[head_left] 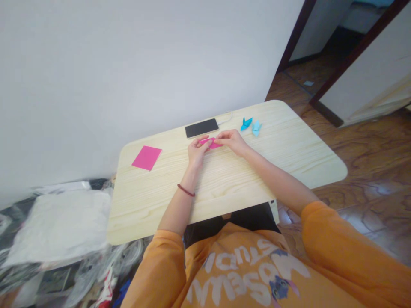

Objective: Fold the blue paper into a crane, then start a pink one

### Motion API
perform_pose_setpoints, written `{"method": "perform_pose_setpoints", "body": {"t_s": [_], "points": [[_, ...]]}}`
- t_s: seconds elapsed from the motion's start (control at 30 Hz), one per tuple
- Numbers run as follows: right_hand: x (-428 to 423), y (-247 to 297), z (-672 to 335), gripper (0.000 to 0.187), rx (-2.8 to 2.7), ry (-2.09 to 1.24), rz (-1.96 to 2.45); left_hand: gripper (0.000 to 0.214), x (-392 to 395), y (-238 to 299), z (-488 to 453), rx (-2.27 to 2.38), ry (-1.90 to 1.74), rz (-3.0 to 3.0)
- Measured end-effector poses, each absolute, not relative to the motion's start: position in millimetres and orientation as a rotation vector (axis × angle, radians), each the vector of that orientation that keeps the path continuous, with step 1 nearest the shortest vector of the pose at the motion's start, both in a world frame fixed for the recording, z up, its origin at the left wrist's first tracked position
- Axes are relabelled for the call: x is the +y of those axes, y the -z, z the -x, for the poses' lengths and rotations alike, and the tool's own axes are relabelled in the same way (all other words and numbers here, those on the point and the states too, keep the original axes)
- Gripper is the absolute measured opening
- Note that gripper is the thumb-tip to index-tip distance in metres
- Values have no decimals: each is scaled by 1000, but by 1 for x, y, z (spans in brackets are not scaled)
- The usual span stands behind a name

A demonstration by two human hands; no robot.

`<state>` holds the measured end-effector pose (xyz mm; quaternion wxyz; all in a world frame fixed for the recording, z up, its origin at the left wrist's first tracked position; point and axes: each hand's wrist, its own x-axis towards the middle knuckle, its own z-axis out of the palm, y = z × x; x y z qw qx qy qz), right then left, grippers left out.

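Between my two hands is a small folded piece of pink paper (213,144), held just above or on the table near its middle. My left hand (197,150) pinches its left end, and a dark red bracelet circles that wrist. My right hand (233,141) grips the right end with thumb and fingertips. Parts of the paper are covered by my fingers. A flat stack of square pink paper (147,158) lies to the left. Off to the right sit a blue folded paper crane (246,124) and a lighter blue one (256,128).
A phone (201,128) with a white cable (226,119) lies behind my hands. The pale wooden table (154,209) has rounded corners and stands against a white wall. Bags and wrapped goods (61,226) crowd the left; a doorway opens at right.
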<state>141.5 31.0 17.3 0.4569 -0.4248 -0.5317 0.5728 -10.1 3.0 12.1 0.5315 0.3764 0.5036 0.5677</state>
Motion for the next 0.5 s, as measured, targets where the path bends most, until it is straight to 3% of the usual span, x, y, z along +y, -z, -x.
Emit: {"method": "perform_pose_setpoints", "body": {"t_s": [0.27, 0.5], "points": [[33, -18, -147, 22, -1434, -1403, 1032, 31, 8, -12, 24, 1212, -1249, -1030], [39, -18, -153, 25, -1438, -1431, 1068, 24, 12, -14, 29, 1171, -1174, -1037]]}}
